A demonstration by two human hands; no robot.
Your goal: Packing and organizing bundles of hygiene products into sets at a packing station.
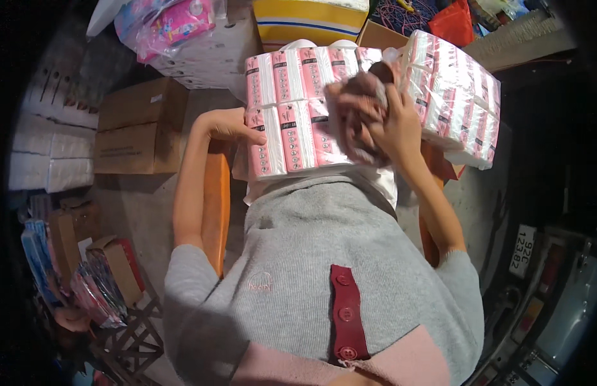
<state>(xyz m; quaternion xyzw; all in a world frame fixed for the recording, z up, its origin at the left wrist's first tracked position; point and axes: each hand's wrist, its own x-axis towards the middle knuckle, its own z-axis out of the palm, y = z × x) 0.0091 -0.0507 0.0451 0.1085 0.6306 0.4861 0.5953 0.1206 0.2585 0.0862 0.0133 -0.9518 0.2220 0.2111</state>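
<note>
The left hand (pixel 233 124) grips the left side of a rectangular pink-and-white plastic-wrapped tissue bundle (pixel 295 119). The right hand (pixel 400 128), gripping a bunched brown cloth (pixel 359 128), is over the bundle's right part; just right of that grip is a second pink-and-white plastic-wrapped tissue bundle (pixel 459 90). Left of the left grip stands a brown cardboard box (pixel 128 132). Ahead of both grips, beyond the first bundle, is a boxy yellow container (pixel 311 24); behind the left grip, an orange wooden armrest (pixel 216 212).

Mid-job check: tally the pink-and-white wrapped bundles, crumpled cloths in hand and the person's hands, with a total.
Wrapped bundles: 2 (front bundle, right-side bundle)
Crumpled cloth, blurred: 1
Hands: 2 (left hand, right hand)
Total: 5
</note>
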